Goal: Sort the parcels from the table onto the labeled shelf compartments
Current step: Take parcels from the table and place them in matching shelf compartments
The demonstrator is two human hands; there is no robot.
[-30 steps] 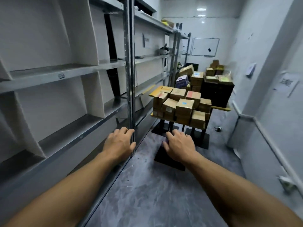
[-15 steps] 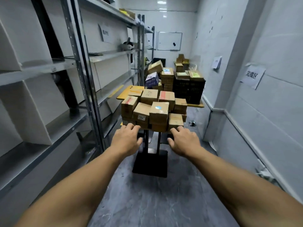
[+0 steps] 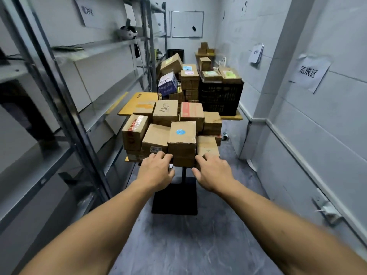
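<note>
Parcels [image 3: 172, 126] of plain brown corrugated cardboard are heaped on a small surface [image 3: 129, 160] ahead of me, a thin wooden board on a slim black post with a flat square black base [image 3: 174, 199] resting on the grey mottled floor [image 3: 178, 245]. I count about nine boxes in the near pile, stacked in two layers and touching one another. The front box [image 3: 181, 143] is nearly cubic, sealed with glossy clear tape and marked on top with a round blue sticker. Just left of it lies a flatter box with a white barcode label [image 3: 155, 138], then a box wrapped in red-printed tape [image 3: 134, 133]. Behind sit one box printed "Align" [image 3: 165, 112] and one with a red top [image 3: 191, 114].

My left hand [image 3: 156, 171] and right hand [image 3: 212, 173] are both at the near edge, one on each side of the front box. Fingers are loosely spread and apart, not clamped on anything; whether the fingertips touch the cardboard I cannot tell.

Along the left runs a grey metal shelf unit [image 3: 79, 135] with slotted uprights, smooth pale divider panels and a paper sign. Beyond the pile stands a second wooden surface [image 3: 137, 102], a black slatted plastic crate [image 3: 220, 98] with more boxes on it, and a whiteboard [image 3: 187, 23] on the end wall. Two paper signs [image 3: 309, 73] hang on the right wall.
</note>
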